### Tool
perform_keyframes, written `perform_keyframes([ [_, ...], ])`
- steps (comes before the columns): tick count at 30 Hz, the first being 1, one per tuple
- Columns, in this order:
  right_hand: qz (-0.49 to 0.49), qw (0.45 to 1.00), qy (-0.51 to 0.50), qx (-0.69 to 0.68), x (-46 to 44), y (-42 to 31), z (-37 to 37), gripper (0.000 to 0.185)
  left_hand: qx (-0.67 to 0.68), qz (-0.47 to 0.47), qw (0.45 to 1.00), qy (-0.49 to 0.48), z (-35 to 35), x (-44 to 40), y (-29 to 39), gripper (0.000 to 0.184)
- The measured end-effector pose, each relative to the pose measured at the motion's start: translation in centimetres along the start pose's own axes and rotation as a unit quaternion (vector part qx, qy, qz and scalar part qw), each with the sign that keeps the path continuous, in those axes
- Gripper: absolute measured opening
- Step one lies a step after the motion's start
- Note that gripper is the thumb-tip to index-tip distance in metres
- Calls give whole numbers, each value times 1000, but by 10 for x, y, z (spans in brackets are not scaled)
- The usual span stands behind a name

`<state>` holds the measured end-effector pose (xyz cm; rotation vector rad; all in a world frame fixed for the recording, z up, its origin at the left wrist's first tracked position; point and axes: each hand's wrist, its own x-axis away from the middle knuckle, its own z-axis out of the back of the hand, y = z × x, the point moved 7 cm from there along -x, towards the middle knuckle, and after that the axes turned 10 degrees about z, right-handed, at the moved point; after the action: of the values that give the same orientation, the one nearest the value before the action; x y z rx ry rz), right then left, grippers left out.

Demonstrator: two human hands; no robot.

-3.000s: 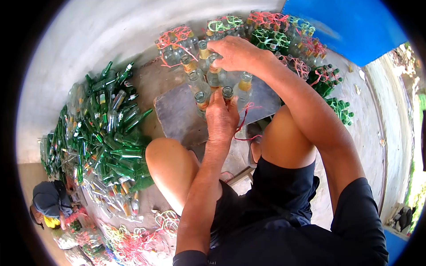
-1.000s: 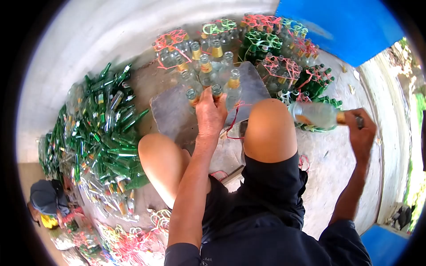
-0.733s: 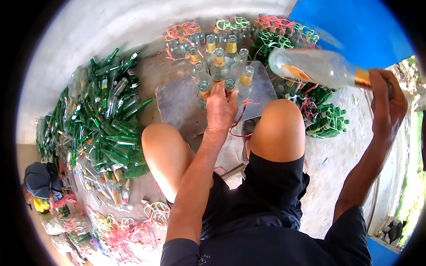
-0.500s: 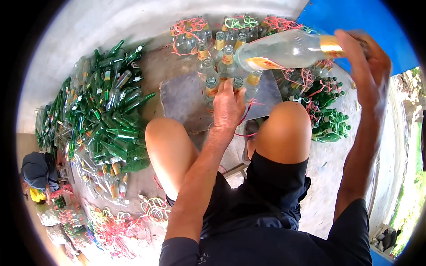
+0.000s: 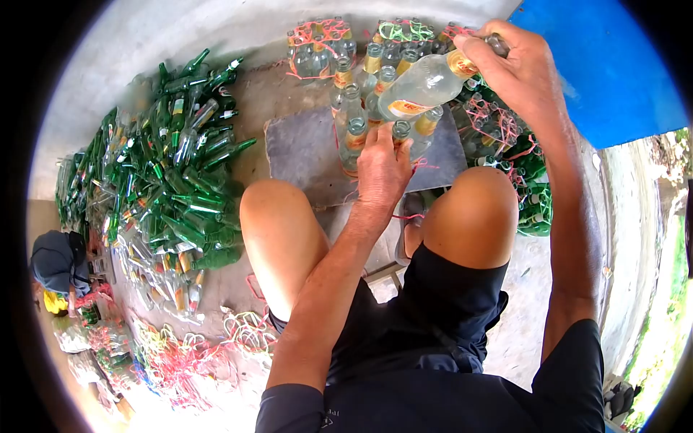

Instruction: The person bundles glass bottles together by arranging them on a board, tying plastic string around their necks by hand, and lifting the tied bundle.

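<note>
My right hand (image 5: 516, 68) grips a clear glass bottle (image 5: 427, 85) by its gold-labelled neck and holds it tilted, base toward a cluster of upright clear bottles (image 5: 351, 108). The base overlaps the cluster in view, so I cannot tell if they touch. My left hand (image 5: 384, 166) is closed at the near side of the cluster, its fingers around the neck of a front bottle (image 5: 401, 130). The cluster stands on a grey board (image 5: 296, 148) before my knees. Pink cord shows around the lower part of the cluster.
A large heap of green and clear bottles (image 5: 191, 173) lies to the left. Bundles tied with pink and green cord (image 5: 321, 50) stand at the back, others (image 5: 534, 206) at the right. Loose cords (image 5: 180, 357) lie lower left, near a person in a dark cap (image 5: 58, 260).
My right hand has moved left with the clear bottle, whose base has tilted lower over the cluster. My left hand stays at the front bottles. The view has shifted slightly.
</note>
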<state>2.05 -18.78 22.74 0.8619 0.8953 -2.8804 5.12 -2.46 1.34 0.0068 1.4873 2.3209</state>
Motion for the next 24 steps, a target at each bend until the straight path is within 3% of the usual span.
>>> perform_keyframes([
  [5, 60, 998, 3, 7, -5, 8, -17, 32, -20, -26, 999, 13, -2, 1, 3, 41],
  [7, 26, 995, -41, 85, -8, 4, -19, 32, -42, -81, 995, 38, 3, 2, 8, 42],
  [8, 16, 991, -63, 115, -11, 0, -21, 33, -66, -64, 995, 26, -1, 1, 0, 42],
  [9, 50, 987, -66, 139, -14, -6, -23, 39, -41, -79, 994, 65, 0, 2, -2, 37],
  [11, 27, 992, -64, 104, -16, 3, -30, 36, -26, -44, 997, 49, 0, 3, -6, 41],
  [14, 73, 990, -88, 81, -21, 21, -39, 31, 11, 22, 1000, -1, 1, 6, -8, 43],
  [20, 58, 993, -102, 30, -25, 41, -53, 32, 26, 32, 999, 14, 2, 10, -10, 42],
  [24, 10, 990, -125, 68, -25, 34, -53, 33, 25, 38, 999, 14, 4, 12, -8, 40],
])
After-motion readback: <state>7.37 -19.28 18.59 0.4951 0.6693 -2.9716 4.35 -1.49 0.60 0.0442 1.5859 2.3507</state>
